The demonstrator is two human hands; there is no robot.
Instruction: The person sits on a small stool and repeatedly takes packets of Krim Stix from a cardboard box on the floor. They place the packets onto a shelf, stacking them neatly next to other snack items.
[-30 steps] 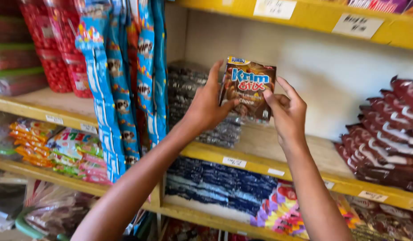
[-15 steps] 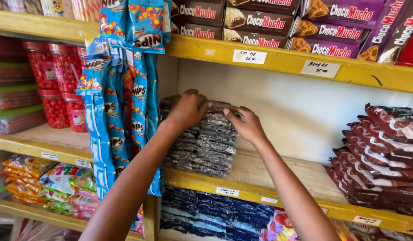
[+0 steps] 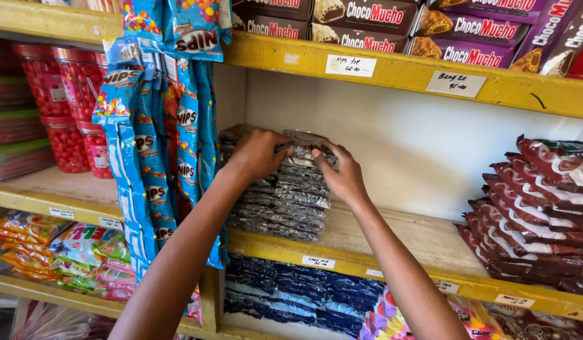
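Both my hands rest on top of a stack of flat silvery packets (image 3: 285, 198) on the middle yellow wooden shelf (image 3: 341, 255). My left hand (image 3: 257, 151) presses on the stack's top left, fingers curled over the uppermost packet (image 3: 299, 141). My right hand (image 3: 343, 173) grips the same packet's right edge with its fingers. The packet lies flat on the pile, its foil back facing up.
Blue hanging strips of candy bags (image 3: 156, 145) dangle just left of my left arm. Dark red wrapped packs (image 3: 543, 208) are piled at the shelf's right. Brown boxed snacks (image 3: 392, 22) line the shelf above. Dark blue packets (image 3: 291, 293) fill the shelf below. Red candy jars (image 3: 71, 107) stand far left.
A second ago I held a brown snack packet up in both hands in front of the shelf. It has since gone down onto the stack, where both hands now rest on it.
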